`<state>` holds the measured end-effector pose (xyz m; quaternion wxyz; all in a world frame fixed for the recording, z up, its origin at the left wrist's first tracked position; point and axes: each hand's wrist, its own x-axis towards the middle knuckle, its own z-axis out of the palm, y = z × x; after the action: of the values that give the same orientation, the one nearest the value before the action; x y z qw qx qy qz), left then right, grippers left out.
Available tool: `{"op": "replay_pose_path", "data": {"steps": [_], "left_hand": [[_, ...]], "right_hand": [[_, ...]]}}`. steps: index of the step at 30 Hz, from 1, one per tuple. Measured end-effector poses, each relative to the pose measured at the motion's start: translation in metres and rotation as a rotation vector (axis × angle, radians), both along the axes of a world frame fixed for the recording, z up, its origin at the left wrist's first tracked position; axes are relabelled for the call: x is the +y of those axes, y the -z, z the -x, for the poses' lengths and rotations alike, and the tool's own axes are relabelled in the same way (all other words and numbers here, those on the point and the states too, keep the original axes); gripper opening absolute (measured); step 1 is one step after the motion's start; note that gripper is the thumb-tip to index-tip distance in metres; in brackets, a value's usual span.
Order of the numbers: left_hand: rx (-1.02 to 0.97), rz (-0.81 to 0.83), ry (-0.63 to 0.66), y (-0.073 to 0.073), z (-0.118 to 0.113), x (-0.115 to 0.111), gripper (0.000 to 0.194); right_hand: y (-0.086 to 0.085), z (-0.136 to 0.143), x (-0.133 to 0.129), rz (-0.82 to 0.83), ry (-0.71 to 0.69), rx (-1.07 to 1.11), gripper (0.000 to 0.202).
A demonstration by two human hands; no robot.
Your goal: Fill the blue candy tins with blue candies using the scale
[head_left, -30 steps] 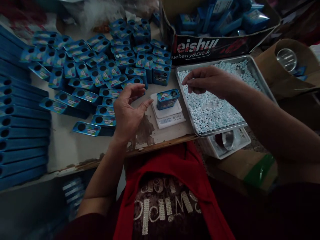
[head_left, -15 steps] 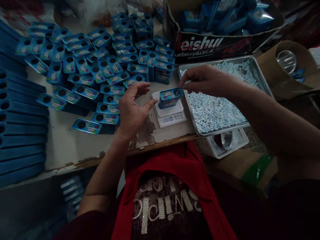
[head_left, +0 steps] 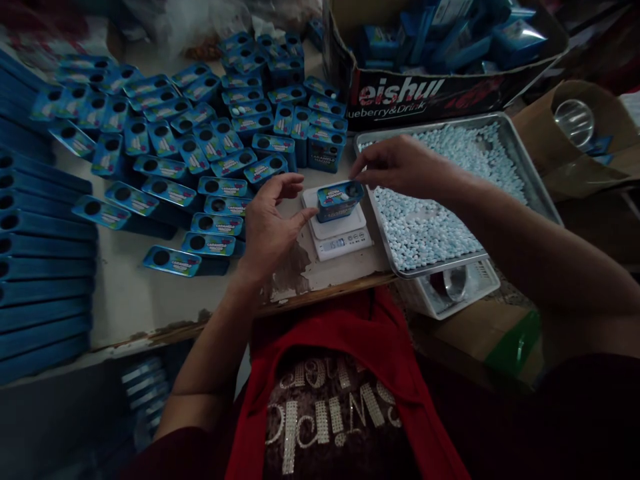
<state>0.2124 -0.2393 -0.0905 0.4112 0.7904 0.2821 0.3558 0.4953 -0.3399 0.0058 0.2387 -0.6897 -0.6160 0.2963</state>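
Flanking the blue tin: left hand spread, right hand pinched, whether on anything I cannot tell.

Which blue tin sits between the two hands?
The tin on the white scale, with the left hand to its left and the right hand near its right end. No other tin is on the scale.

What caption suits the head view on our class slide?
Left hand and right hand flank a blue container on a white scale, beside a metal tray of pale pieces.
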Motion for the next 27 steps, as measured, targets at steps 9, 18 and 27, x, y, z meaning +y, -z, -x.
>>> {"op": "replay_pose_path", "data": {"steps": [9,18,27], "left_hand": [[-0.005,-0.042,0.05,-0.01,-0.01,-0.002,0.033],[0.105,-0.079,0.145,-0.026,-0.049,0.01,0.026],[0.218,-0.018,0.181,-0.024,-0.083,0.023,0.023]], "right_hand": [[0.017,-0.049,-0.021,-0.094,0.565,0.874,0.031],[0.069,-0.027,-0.071,-0.053,1.104,1.153,0.045],[0.06,-0.03,-0.086,0.052,0.781,1.036,0.006]]}}
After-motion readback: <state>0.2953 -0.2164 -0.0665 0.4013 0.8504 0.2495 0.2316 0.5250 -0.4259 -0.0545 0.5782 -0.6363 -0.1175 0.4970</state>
